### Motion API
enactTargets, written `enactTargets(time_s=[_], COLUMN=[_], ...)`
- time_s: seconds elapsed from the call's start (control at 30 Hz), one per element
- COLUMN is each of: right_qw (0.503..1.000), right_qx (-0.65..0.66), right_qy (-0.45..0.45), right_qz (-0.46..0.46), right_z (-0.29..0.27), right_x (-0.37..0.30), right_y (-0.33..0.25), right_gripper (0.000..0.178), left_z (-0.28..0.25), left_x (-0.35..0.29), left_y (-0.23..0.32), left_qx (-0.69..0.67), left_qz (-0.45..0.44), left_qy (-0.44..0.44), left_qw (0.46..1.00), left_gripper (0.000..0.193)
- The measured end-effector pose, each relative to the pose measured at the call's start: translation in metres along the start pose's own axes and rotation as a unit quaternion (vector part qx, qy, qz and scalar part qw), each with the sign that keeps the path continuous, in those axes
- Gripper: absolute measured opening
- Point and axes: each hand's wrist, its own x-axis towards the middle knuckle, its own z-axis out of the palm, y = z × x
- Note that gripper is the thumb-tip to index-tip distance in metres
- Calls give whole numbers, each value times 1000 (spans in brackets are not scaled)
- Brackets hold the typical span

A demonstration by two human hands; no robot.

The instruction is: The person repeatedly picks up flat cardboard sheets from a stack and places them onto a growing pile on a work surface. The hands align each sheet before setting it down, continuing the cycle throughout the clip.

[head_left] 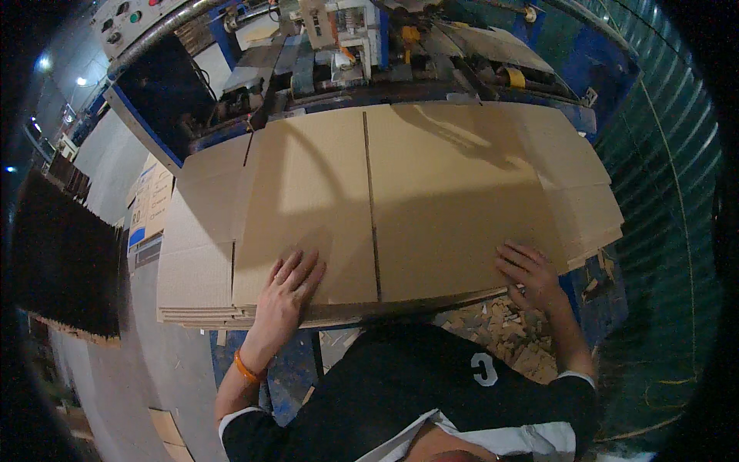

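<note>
A flat folded cardboard box blank lies on top of a stack of cardboard blanks in front of me. A dark slit runs down its middle, and further slits mark the flaps at its left. My left hand rests open on the near left part of the top blank, fingers stretched forward. At the near right edge lies my right hand, open, with its fingers on the cardboard and its thumb beside the edge. Neither hand holds anything that I can see.
Beyond the stack stands a blue-framed machine with belts and rollers. A control panel is at the upper left. Cardboard scraps litter the floor below. A green corrugated wall rises at the right; a dark stack stands left.
</note>
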Motion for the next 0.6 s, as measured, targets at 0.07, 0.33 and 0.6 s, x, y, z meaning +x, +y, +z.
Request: enactTargets(time_s=[0.07,0.33,0.6], right_qw=[999,990,959], right_qx=[38,-90,-167], right_qy=[-27,-95,-95], right_qz=[12,61,207], right_z=[6,19,46], right_x=[15,117,194], right_y=[18,104,129], right_gripper=[54,65,62], left_z=[4,33,64], left_x=[8,96,192], left_y=[-10,-72,-122], left_qx=[15,-58,130], left_qz=[2,19,-104], left_qy=[16,186,121], left_qw=[1000,981,979], left_gripper=[51,58,62])
